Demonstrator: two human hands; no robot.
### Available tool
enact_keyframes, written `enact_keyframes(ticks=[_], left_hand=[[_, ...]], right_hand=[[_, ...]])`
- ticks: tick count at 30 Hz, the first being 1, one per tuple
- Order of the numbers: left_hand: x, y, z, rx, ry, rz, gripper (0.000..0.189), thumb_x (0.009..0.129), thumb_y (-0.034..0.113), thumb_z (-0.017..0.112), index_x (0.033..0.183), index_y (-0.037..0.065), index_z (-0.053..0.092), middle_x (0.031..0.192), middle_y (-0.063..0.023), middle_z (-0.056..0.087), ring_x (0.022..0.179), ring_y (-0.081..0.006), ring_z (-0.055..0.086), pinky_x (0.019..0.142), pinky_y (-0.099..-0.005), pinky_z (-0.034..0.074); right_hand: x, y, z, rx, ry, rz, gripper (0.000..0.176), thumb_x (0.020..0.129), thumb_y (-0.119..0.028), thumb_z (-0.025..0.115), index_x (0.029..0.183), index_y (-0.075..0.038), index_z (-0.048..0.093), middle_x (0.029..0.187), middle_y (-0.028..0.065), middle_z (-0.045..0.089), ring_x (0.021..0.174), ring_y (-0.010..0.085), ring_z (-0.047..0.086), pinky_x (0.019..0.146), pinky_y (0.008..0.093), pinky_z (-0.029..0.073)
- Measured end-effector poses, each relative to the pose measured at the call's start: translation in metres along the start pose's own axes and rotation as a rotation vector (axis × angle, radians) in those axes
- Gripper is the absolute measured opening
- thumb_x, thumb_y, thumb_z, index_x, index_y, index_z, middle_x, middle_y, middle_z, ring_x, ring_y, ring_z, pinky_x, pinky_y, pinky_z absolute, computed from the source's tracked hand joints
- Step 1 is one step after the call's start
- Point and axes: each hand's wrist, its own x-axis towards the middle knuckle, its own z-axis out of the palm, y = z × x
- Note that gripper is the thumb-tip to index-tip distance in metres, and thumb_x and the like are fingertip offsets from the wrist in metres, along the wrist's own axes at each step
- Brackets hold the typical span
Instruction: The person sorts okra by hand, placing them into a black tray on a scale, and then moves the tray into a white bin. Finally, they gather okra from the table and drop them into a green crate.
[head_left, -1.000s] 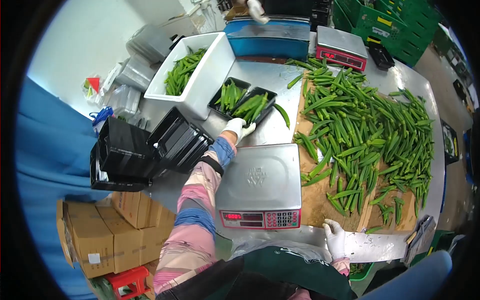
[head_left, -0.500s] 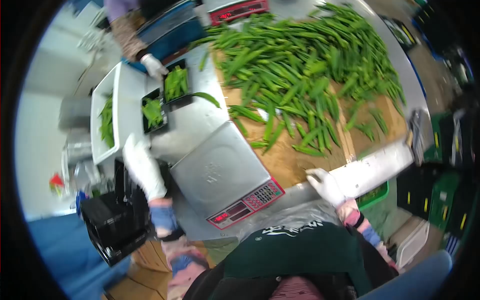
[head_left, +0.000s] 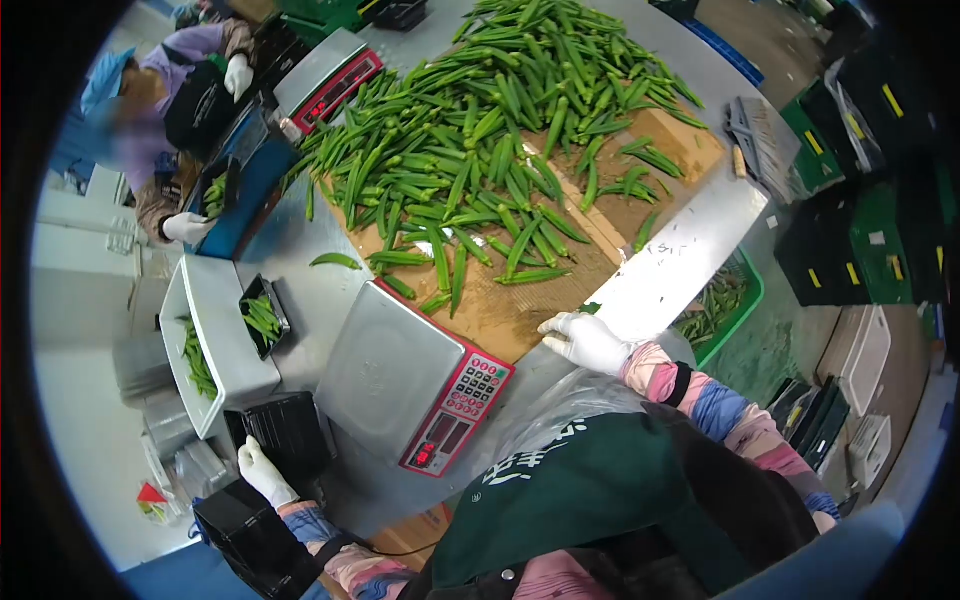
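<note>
My left hand point(head_left: 265, 474), in a white glove, is at the rim of a black plastic tray point(head_left: 288, 432), its fingers closed on the edge. A further stack of black trays point(head_left: 255, 540) stands just below it. My right hand point(head_left: 585, 342), also gloved, lies by the near edge of the cardboard point(head_left: 500, 325), beside a white board point(head_left: 685, 270); its thumb and fingers are apart with nothing visible between them. A large okra pile point(head_left: 500, 130) covers most of the cardboard. Between my hands sits a scale point(head_left: 385, 365) with a bare plate and a lit red display.
A black tray of okra point(head_left: 263, 318) stands beside a white bin point(head_left: 215, 340) with okra inside. Across the table, a co-worker point(head_left: 180, 110) holds a filled tray near a blue crate point(head_left: 245, 180) and second scale point(head_left: 325, 75). A brush point(head_left: 765, 140) lies right; a green basket point(head_left: 735, 305) is below.
The view has swung, shifting the table leftward. My left hand has gone from beside the scale down to the black trays. The co-worker has lifted a filled tray off the table.
</note>
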Motion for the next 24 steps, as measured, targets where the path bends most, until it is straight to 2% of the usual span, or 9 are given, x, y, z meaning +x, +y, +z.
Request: enact_keyframes(ticks=[1,4,6,9,12,14,16,18,24], left_hand=[[0.0,0.005,0.0,0.006,0.058,-0.083,0.036,0.104,0.027,0.062,0.076,0.005,0.06,0.072,0.0059,0.05,0.069,-0.0074,0.037,0.063,-0.0262,0.035],[-0.017,0.043,0.01,0.048,0.449,0.0,0.035,0.103,0.028,0.062,0.085,-0.001,0.066,0.075,-0.002,0.057,0.073,-0.0135,0.044,0.069,-0.0312,0.043],[-0.018,0.057,0.004,0.104,0.699,0.125,0.038,0.103,0.032,0.062,0.095,-0.005,0.069,0.085,-0.0163,0.067,0.079,-0.0237,0.056,0.077,-0.0361,0.048],[-0.037,0.122,-0.007,0.222,0.778,0.279,0.03,0.101,0.024,0.064,0.093,-0.004,0.068,0.087,-0.016,0.066,0.081,-0.0284,0.061,0.076,-0.0382,0.05],[-0.09,0.209,0.04,0.024,0.544,0.463,0.021,0.098,0.017,0.067,0.09,-0.002,0.066,0.086,-0.0137,0.063,0.08,-0.0286,0.06,0.076,-0.0389,0.049],[-0.136,0.237,0.079,0.028,0.131,0.345,0.012,0.094,0.01,0.069,0.088,0.0,0.065,0.085,-0.0117,0.061,0.081,-0.0288,0.059,0.076,-0.0388,0.049],[-0.17,0.226,0.117,0.15,-0.226,0.6,0.009,0.097,0.008,0.065,0.091,0.001,0.064,0.086,-0.0111,0.061,0.083,-0.0245,0.059,0.075,-0.0369,0.049],[-0.199,0.232,0.133,0.138,-0.312,0.734,0.007,0.092,0.008,0.07,0.092,0.002,0.066,0.089,-0.0115,0.061,0.085,-0.0283,0.06,0.077,-0.04,0.049],[-0.21,0.278,0.12,-0.115,-0.276,0.215,0.017,0.098,0.011,0.065,0.109,-0.001,0.069,0.107,-0.0136,0.067,0.101,-0.0249,0.064,0.092,-0.0361,0.051]], right_hand=[[-0.006,0.005,-0.002,0.016,0.014,0.006,0.027,0.094,-0.025,0.066,0.111,-0.005,0.071,0.102,0.0152,0.073,0.094,0.0332,0.07,0.083,0.0422,0.056],[-0.02,0.017,-0.008,-0.039,0.047,-0.014,0.027,0.094,-0.024,0.066,0.11,-0.004,0.071,0.101,0.017,0.073,0.094,0.0344,0.07,0.084,0.0421,0.056],[-0.028,0.022,-0.011,-0.03,0.057,-0.005,0.027,0.094,-0.024,0.066,0.11,-0.003,0.071,0.101,0.0176,0.073,0.094,0.0354,0.07,0.084,0.0424,0.056],[-0.03,0.031,-0.015,-0.03,0.06,-0.005,0.028,0.094,-0.025,0.065,0.11,-0.003,0.071,0.1,0.0185,0.072,0.095,0.0364,0.069,0.084,0.0433,0.055],[-0.027,0.037,-0.021,-0.03,0.053,-0.004,0.029,0.094,-0.026,0.064,0.111,-0.003,0.071,0.1,0.0185,0.072,0.095,0.0368,0.069,0.084,0.0444,0.055],[-0.023,0.043,-0.027,-0.048,0.052,-0.02,0.03,0.094,-0.027,0.064,0.111,-0.004,0.072,0.101,0.0181,0.072,0.095,0.0368,0.069,0.084,0.0449,0.055],[-0.015,0.055,-0.031,-0.081,0.063,-0.051,0.03,0.094,-0.028,0.064,0.111,-0.005,0.072,0.101,0.0176,0.072,0.095,0.0366,0.069,0.084,0.0453,0.055],[-0.009,0.065,-0.05,-0.045,0.112,-0.007,0.029,0.094,-0.029,0.063,0.11,-0.006,0.073,0.102,0.0172,0.072,0.095,0.0362,0.069,0.085,0.0451,0.055],[0.018,0.138,-0.119,0.015,0.497,0.224,0.024,0.094,-0.027,0.065,0.103,-0.007,0.075,0.102,0.0175,0.072,0.095,0.0365,0.069,0.085,0.0432,0.055]])
